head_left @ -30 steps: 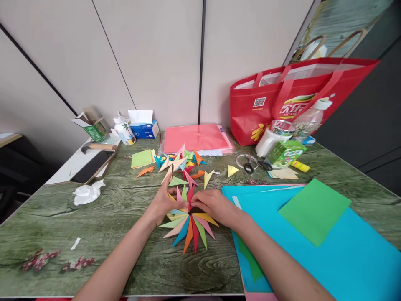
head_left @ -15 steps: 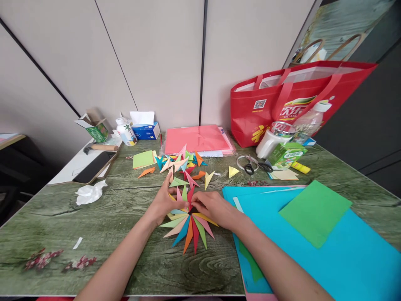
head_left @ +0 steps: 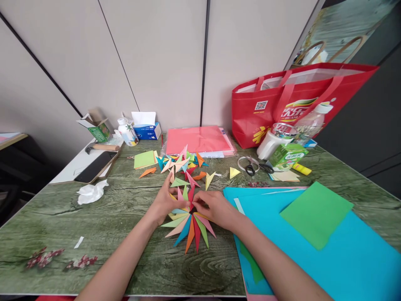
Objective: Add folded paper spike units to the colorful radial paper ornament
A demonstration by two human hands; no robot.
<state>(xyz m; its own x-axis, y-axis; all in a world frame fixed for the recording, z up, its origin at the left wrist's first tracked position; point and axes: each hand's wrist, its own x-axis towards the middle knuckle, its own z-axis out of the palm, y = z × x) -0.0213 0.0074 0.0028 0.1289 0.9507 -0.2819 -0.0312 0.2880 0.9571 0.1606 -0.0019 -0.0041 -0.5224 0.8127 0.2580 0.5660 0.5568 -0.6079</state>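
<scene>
A star of many coloured folded paper points (head_left: 189,225) lies on the green wood-grain table (head_left: 125,217) in front of me. My left hand (head_left: 163,201) rests on its left side, fingers curled on the upper points. My right hand (head_left: 214,209) pinches a red paper point (head_left: 191,195) at the star's centre. Just beyond lies a heap of loose folded paper points (head_left: 181,165) in several colours.
Large blue paper sheets (head_left: 328,255) with a green sheet (head_left: 316,213) lie at right. Scissors (head_left: 255,167), a green carton (head_left: 286,155), a jar and a red bag (head_left: 294,100) stand behind. Pink paper (head_left: 197,140), a tissue box (head_left: 145,129), a phone (head_left: 94,166) and crumpled tissue (head_left: 90,192) sit further left.
My hands stay on the star. The right fingers have closed in a little toward its centre. The view has shifted slightly.
</scene>
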